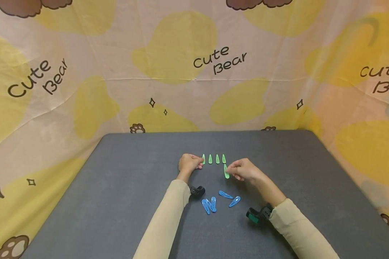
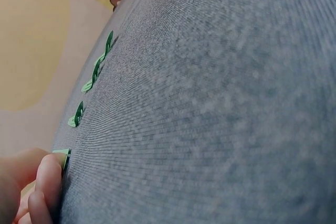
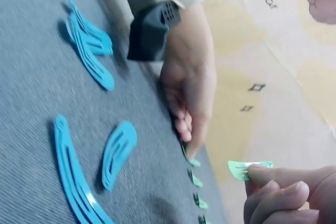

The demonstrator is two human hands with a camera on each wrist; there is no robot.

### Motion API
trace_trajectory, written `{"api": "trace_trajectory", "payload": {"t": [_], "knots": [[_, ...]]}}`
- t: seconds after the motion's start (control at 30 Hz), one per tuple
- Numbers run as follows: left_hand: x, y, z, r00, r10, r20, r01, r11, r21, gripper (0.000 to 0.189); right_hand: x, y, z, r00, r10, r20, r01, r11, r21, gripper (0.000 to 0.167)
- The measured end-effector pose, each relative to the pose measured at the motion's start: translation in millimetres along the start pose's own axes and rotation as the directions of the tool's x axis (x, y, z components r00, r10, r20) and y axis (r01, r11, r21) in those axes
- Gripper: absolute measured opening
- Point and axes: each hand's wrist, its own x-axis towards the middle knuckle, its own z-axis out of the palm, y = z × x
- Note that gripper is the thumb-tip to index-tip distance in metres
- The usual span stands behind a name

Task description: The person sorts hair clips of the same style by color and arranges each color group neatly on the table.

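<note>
Several green snap hair clips (image 1: 210, 159) stand in a row across the far middle of the grey table. At the row's left end my left hand (image 1: 188, 163) pinches the leftmost green clip (image 2: 65, 157), its fingertips low at the tabletop. My right hand (image 1: 244, 169) pinches another green hair clip (image 3: 240, 169) between thumb and finger. In the right wrist view this clip is held up off the table; in the head view it overlaps the space just below the row's right end.
Nearer to me lie several blue snap hair clips: a cluster (image 1: 209, 205) on the left and two separate ones, one (image 1: 225, 194) above the other (image 1: 235, 201). A printed cloth (image 1: 181, 54) hangs behind and beside the grey table (image 1: 123, 201). Both wrists wear black straps.
</note>
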Motion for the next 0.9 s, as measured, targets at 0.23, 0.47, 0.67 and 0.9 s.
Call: {"api": "trace_trajectory", "payload": {"t": [0.23,0.47,0.67,0.9], "knots": [[0.3,-1.1,0.6,1.0,0.004,0.002,-0.004,1.0,-0.006,0.016,13.4,7.2,-8.6,0.998,0.03,-0.056,-0.029,0.999,0.017,0.02],[0.6,-2.0,0.5,1.0,0.021,0.009,-0.021,0.999,-0.037,0.016,26.3,15.4,-14.2,0.995,0.058,-0.082,-0.055,0.998,0.027,0.021],[0.9,-1.5,0.3,1.0,0.015,0.01,-0.015,1.0,-0.027,0.016,37.4,18.8,-19.0,0.993,0.081,-0.081,-0.076,0.995,0.069,0.017],[-1.7,0.2,0.2,1.0,0.02,0.004,-0.02,0.999,-0.025,0.016,47.3,22.4,-23.7,0.986,0.133,-0.097,-0.126,0.989,0.075,0.013]]}}
